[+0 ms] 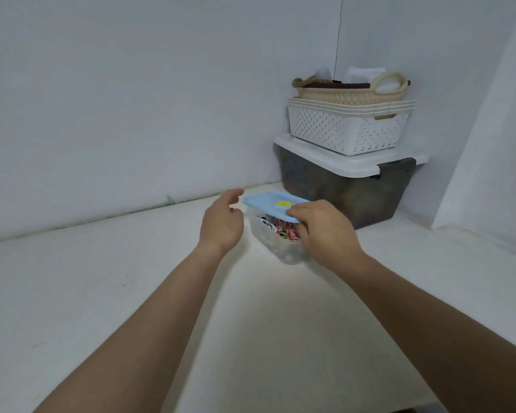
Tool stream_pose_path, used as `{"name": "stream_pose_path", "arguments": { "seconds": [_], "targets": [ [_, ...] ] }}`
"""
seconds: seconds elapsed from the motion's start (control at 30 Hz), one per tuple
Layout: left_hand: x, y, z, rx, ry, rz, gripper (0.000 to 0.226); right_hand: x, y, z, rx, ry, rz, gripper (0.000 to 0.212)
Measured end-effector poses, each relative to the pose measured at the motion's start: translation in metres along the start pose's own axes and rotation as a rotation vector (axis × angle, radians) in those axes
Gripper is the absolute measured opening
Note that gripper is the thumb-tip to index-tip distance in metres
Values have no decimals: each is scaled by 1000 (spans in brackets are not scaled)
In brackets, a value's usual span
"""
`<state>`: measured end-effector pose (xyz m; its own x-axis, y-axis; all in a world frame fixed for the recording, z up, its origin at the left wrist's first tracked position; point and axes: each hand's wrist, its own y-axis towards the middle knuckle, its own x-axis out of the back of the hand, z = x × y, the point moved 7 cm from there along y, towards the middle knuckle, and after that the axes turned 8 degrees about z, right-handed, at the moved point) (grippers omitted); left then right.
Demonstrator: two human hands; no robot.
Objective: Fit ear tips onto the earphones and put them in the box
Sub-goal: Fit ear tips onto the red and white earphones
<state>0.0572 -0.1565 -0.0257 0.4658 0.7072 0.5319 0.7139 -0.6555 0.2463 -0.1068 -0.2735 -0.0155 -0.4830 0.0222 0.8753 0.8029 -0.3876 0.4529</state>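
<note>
A small clear plastic box (273,245) stands on the white table, with colourful items visible through its wall. Its light blue lid (264,202) with a yellow round spot sits on top. My right hand (322,231) grips the near right edge of the lid, fingers curled over the box's side. My left hand (221,223) hovers just left of the box with fingers relaxed, holding nothing. No earphones or ear tips can be made out on the table.
Behind the box, in the corner, a dark storage bin with a white lid (346,186) carries stacked white perforated baskets (346,129) and a woven basket (349,90). White walls close in at the back and right. The white table (131,278) stretches leftward and toward me.
</note>
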Motion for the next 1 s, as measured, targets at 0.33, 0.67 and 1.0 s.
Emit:
{"name": "stream_pose_path", "arguments": {
  "seconds": [0.33,0.67,1.0],
  "targets": [
    [-51,7,-14,-93,243,349,51,4,-11,-10,8,155,68,32],
    [-59,16,-10,-26,248,363,62,-12,-22,-38,-198,335,191,83],
    [-58,14,-8,-5,143,279,61,-11,-30,-62,-310,561,132,77]
  ]
}}
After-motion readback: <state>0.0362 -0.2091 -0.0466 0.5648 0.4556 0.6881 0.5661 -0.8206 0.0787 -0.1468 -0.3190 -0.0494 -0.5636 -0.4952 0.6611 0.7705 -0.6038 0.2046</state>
